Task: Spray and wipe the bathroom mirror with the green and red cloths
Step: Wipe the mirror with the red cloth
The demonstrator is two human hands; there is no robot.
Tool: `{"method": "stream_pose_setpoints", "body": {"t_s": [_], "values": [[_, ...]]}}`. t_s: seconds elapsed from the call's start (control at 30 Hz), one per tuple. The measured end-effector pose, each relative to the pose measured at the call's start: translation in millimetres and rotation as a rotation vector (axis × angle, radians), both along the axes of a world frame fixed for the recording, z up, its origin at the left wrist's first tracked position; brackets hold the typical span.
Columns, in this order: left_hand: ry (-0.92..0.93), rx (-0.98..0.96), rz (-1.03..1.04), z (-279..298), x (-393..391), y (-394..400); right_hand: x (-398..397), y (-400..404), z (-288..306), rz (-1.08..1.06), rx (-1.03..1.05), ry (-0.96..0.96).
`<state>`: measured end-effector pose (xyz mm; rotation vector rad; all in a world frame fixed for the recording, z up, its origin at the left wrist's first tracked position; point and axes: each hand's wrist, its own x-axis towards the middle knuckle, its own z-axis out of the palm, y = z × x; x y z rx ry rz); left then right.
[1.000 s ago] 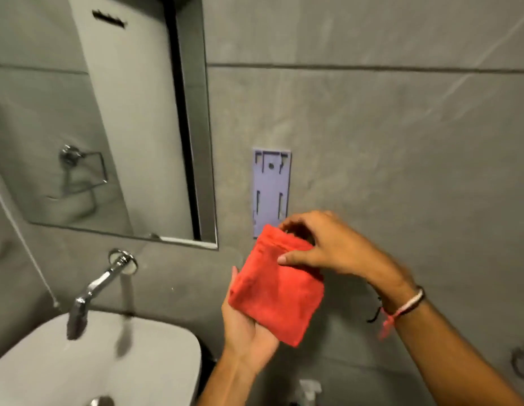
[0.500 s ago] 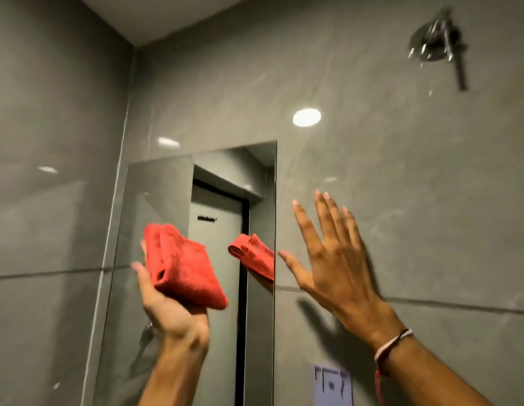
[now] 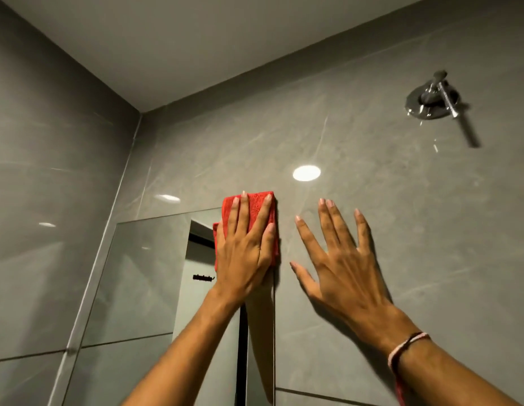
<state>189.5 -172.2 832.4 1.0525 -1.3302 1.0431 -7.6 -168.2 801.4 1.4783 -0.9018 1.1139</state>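
Observation:
The folded red cloth (image 3: 255, 202) lies flat against the top right corner of the bathroom mirror (image 3: 149, 276). My left hand (image 3: 244, 250) presses on it with fingers spread, covering most of it. To the right of the mirror's edge, my right hand (image 3: 340, 259) is flat on the grey wall tile, fingers apart, holding nothing. A thread bracelet sits on my right wrist. No green cloth or spray bottle is in view.
A chrome shower fitting (image 3: 433, 99) sticks out of the wall at the upper right. The mirror reflects a door with a hook rail (image 3: 203, 277). Grey tiled walls meet in a corner at the left, under a white ceiling.
My left hand has carried the red cloth up and right and flattened it on the mirror's top right corner. My right hand has settled flat on the wall. The view tilted upward.

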Motion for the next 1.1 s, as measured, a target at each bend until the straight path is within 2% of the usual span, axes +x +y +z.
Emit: {"method": "stream_pose_setpoints", "body": {"t_s": [0.1, 0.2, 0.3, 0.43, 0.53, 0.67, 0.9, 1.03, 1.1], "values": [[0.005, -0.025, -0.040, 25.5, 11.1, -0.8, 5.9, -1.4, 5.1, -0.009, -0.035, -0.006], [0.138, -0.044, -0.059, 50.4, 37.4, -10.4, 14.3, -8.2, 9.3, -0.015, -0.023, -0.036], [0.359, 0.002, 0.025, 58.9, 107.5, -17.2, 22.6, -16.9, 3.0, -0.017, -0.019, -0.041], [0.582, 0.057, -0.016, 37.7, 223.4, -20.8, 26.8, -27.3, 0.4, -0.017, -0.039, -0.048], [0.743, 0.027, -0.043, -11.0, 272.5, -30.5, 24.8, -27.2, 8.3, -0.035, -0.081, -0.075], [0.841, 0.016, -0.025, -123.0, 305.2, -31.6, 27.4, -25.5, 15.7, -0.014, -0.107, -0.071], [1.201, 0.198, -0.034, -316.6, 280.4, -27.3, 27.6, -30.9, 8.1, 0.052, -0.150, -0.081], [1.316, 0.320, -0.069, -388.5, 259.6, -10.3, 27.8, -41.2, 4.4, 0.132, -0.152, -0.096], [1.391, 0.304, -0.115, -417.5, 246.4, 1.2, 29.9, -44.4, 0.0, 0.150, -0.130, -0.074]]}}
